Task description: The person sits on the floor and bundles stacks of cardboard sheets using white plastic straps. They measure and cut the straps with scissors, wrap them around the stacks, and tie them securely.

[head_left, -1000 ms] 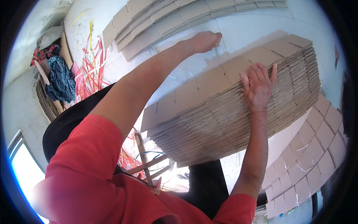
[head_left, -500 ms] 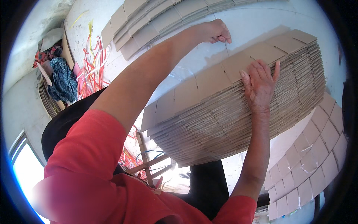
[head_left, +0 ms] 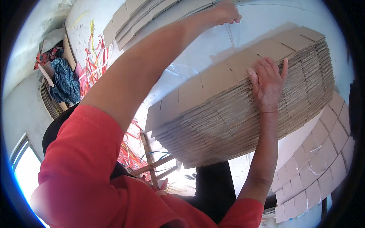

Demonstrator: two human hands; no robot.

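A thick bundle of slotted cardboard strips [head_left: 213,125] lies slanted across the white table in front of me. My right hand [head_left: 269,76] rests on its upper edge with the fingers spread and nothing held. My left hand [head_left: 227,13] is raised beyond the bundle, fingers closed on a thin pale string [head_left: 230,36]. From the fist the string runs down to the bundle's far side, where its end is hidden.
Another cardboard stack [head_left: 152,19] lies at the far edge. Bundles tied with white string [head_left: 311,163] stand at the lower right. Red and white plastic strips [head_left: 95,62] litter the left, near a dark blue cloth [head_left: 64,81]. A wooden frame [head_left: 150,161] stands below the bundle.
My left hand has moved up and away from the bundle, pulling the string farther out. My right hand stays on the bundle, which has shifted only slightly in view.
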